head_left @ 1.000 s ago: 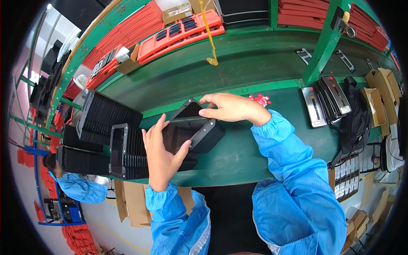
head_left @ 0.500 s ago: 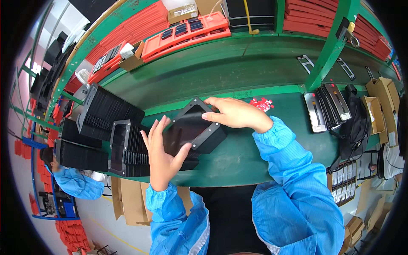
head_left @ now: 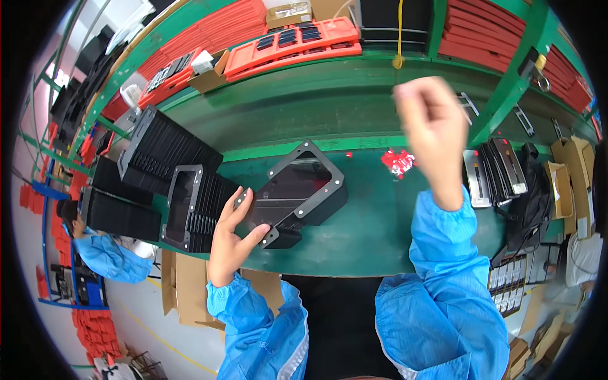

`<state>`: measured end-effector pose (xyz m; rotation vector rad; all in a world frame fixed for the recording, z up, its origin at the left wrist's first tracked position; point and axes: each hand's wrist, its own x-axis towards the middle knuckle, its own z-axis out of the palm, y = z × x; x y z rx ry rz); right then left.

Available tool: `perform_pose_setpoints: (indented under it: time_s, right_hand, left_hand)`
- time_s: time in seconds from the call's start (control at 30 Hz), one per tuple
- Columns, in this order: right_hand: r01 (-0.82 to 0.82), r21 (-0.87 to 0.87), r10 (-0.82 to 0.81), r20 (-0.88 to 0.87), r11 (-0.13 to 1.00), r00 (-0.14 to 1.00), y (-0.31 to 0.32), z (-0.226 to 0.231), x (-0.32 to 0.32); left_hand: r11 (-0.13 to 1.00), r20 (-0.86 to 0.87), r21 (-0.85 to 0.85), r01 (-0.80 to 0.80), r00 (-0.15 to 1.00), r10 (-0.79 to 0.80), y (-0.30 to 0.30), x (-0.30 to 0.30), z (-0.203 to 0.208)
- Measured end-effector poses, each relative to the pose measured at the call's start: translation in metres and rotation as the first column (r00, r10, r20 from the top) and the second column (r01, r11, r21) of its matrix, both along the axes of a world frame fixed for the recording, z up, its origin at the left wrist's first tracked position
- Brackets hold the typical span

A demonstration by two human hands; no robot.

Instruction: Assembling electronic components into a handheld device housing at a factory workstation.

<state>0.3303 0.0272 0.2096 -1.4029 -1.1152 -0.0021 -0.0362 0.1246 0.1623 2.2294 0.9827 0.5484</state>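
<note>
A black rectangular frame with a glossy dark panel and silver dots at its corners [head_left: 304,174] lies aslant on top of a stack of black frames on the bench. My left hand [head_left: 231,250] rests at its left end with fingers spread, fingertips and thumb touching its edge. My right hand [head_left: 437,123] is raised to the right, apart from the frame. Its fingers are curled and blurred, and anything in them is too small to make out. Below that hand lies a pile of small red and white scraps [head_left: 398,163], with a single red scrap [head_left: 349,154] further left.
Stacks of similar black frames [head_left: 183,206] stand at the left. On the right are upright metal-faced panels [head_left: 500,168], a black bag [head_left: 529,190] and cardboard boxes [head_left: 567,168]. A yellow cord [head_left: 399,31] hangs from above. A co-worker in blue [head_left: 114,253] is at far left.
My right hand has left the black frame and moved up and to the right. My left hand stays at the frame's left end. The view has shifted slightly.
</note>
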Motion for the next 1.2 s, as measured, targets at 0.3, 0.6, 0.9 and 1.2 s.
perform_pose_setpoints:
  time_s: [0.3, 0.6, 0.9, 1.2]
  right_hand:
    - [-0.893, 0.075, 0.808, -0.464, 0.444, 0.363, 0.010, -0.006, -0.051]
    - [-0.882, -0.464, 0.996, 0.022, 0.082, 0.081, 0.017, -0.044, -0.103]
    - [-0.927, 0.022, 0.899, -0.256, 0.374, 0.357, 0.019, -0.039, -0.107]
    - [-0.766, 0.150, 0.771, -0.271, 0.625, 0.576, 0.011, -0.010, -0.019]
  left_hand:
    - [0.996, 0.621, -0.019, -0.082, 0.780, 0.076, -0.007, 0.025, -0.071]
    - [0.980, 0.608, 0.126, -0.154, 0.793, 0.046, 0.000, 0.023, -0.068]
    - [0.991, 0.487, -0.090, -0.100, 0.863, 0.131, 0.002, 0.017, -0.031]
    - [0.564, 0.252, 0.641, -0.520, 0.837, 0.485, -0.008, -0.080, 0.031]
